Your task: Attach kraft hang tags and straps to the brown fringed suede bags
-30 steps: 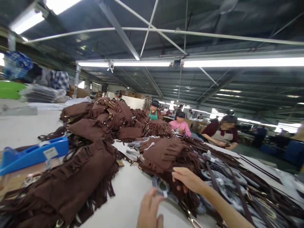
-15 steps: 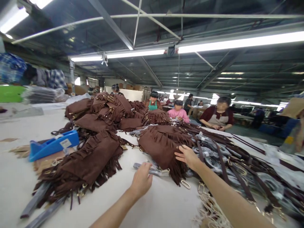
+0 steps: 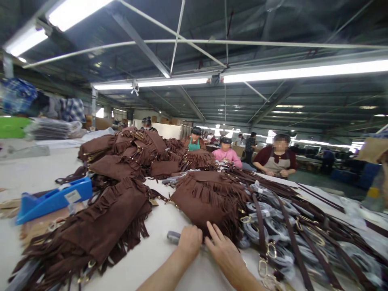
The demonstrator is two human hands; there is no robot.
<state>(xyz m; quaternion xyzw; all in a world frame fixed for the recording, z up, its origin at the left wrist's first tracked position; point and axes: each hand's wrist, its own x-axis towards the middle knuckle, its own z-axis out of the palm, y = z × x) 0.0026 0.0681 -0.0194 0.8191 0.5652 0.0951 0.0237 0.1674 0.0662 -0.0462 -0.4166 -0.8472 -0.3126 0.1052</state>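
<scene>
My left hand (image 3: 190, 241) is closed around a grey plastic-wrapped strap (image 3: 172, 237), whose end sticks out on its left. Right beside it, my right hand (image 3: 224, 255) lies with fingers stretched out, the tips at the lower edge of a brown fringed bag (image 3: 194, 198). What lies under its palm is hidden. A second fringed bag (image 3: 103, 222) rests on the white table to the left, with wrapped straps poking from under it. Brown straps with gold clips (image 3: 283, 214) and clear-wrapped coils spread out on the right.
A blue tape dispenser (image 3: 57, 198) stands at the left. Behind the bags rises a heap of brown fringed bags (image 3: 127, 149). Several people sit or stand across the table, one in a pink top (image 3: 227, 157). Plastic-wrapped stacks (image 3: 50, 128) lie at the far left.
My right hand has come off the bag's side, moving down and left to beside my left hand. The left hand has moved slightly down and right with the strap. The view has tilted up.
</scene>
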